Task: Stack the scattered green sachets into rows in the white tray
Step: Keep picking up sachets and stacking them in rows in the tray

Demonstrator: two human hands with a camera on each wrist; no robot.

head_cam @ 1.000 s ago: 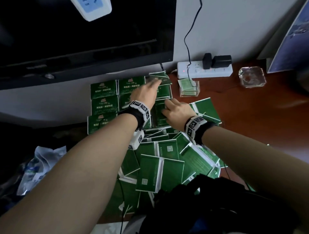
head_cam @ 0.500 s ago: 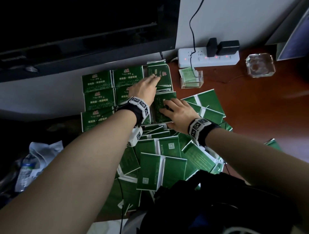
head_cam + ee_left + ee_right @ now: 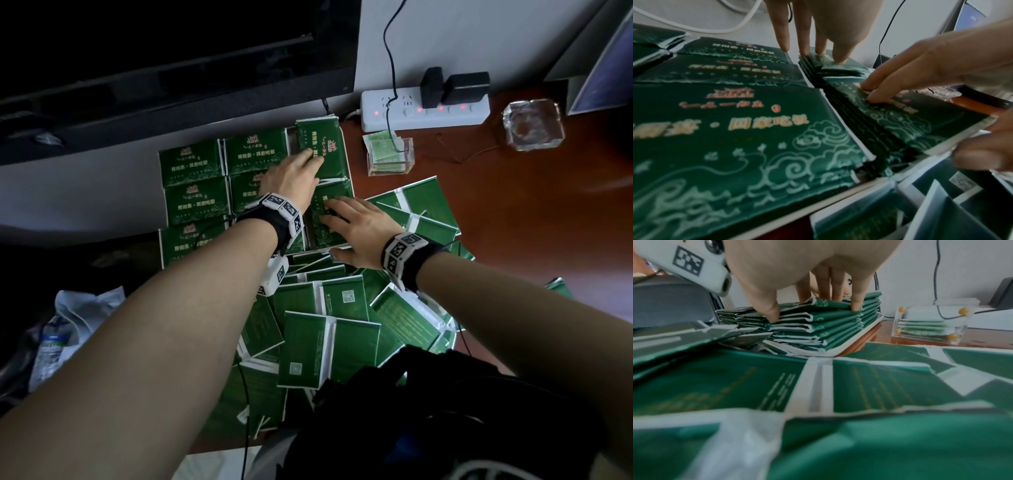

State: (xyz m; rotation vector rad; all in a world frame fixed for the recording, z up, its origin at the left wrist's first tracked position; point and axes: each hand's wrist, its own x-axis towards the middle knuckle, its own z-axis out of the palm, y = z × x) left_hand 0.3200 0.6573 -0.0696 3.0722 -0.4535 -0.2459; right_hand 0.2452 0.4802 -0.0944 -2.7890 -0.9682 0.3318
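Plainly, these flat green foil sachets (image 3: 329, 349) with white seams are light, thin and slick, lying loose on the reddish-brown desk (image 3: 513, 212) beside stacks in the shallow white tray (image 3: 857, 337). Your left hand (image 3: 291, 174) and right hand (image 3: 359, 229) rest spread-fingered on the right-hand stacks, gripping nothing. Pinch each sachet by an edge, since piles likely slide.

We slid our right hand (image 3: 359, 233) forward flat onto the nearer stack (image 3: 330, 219); our left hand (image 3: 294, 174) squared the far stack (image 3: 320, 150).
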